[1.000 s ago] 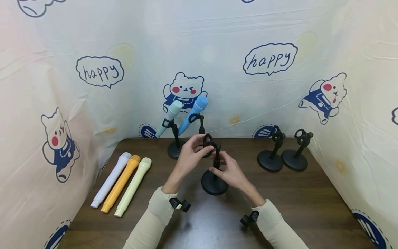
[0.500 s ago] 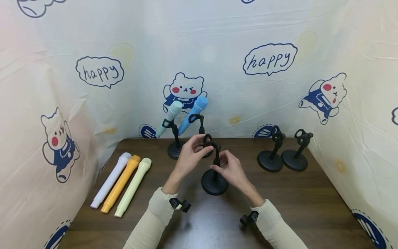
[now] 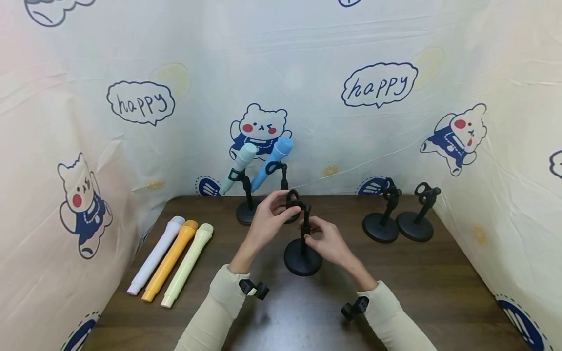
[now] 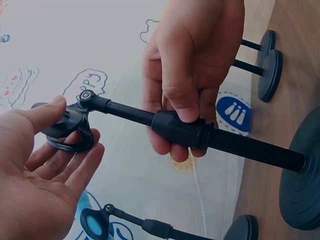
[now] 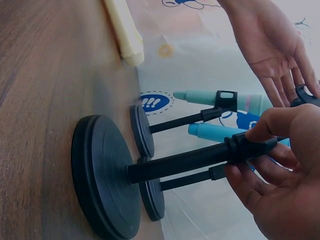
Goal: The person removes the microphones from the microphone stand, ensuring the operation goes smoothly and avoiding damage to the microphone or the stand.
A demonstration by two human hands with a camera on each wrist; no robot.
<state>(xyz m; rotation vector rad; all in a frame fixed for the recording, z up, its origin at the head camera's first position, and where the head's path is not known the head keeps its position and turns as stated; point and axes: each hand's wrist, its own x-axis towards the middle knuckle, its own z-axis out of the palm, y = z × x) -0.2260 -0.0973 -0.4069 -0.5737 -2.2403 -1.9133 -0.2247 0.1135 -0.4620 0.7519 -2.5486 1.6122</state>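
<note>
The person's cream-sleeved forearms (image 3: 215, 307) angle inward; the bare left hand (image 3: 269, 223) pinches, the bare right hand (image 3: 328, 243), lower, grips.

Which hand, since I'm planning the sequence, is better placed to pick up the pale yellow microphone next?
Probably the left hand: the pale yellow microphone lies nearer it. Both hands hold the front black stand, but the right hand grips its column and could steady it.

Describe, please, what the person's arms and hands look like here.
The left sleeve and right sleeve are plain and cream-coloured. A small black left camera and matching right camera sit at the wrists. The left hand and right hand are bare, with no gloves or rings visible.
</note>
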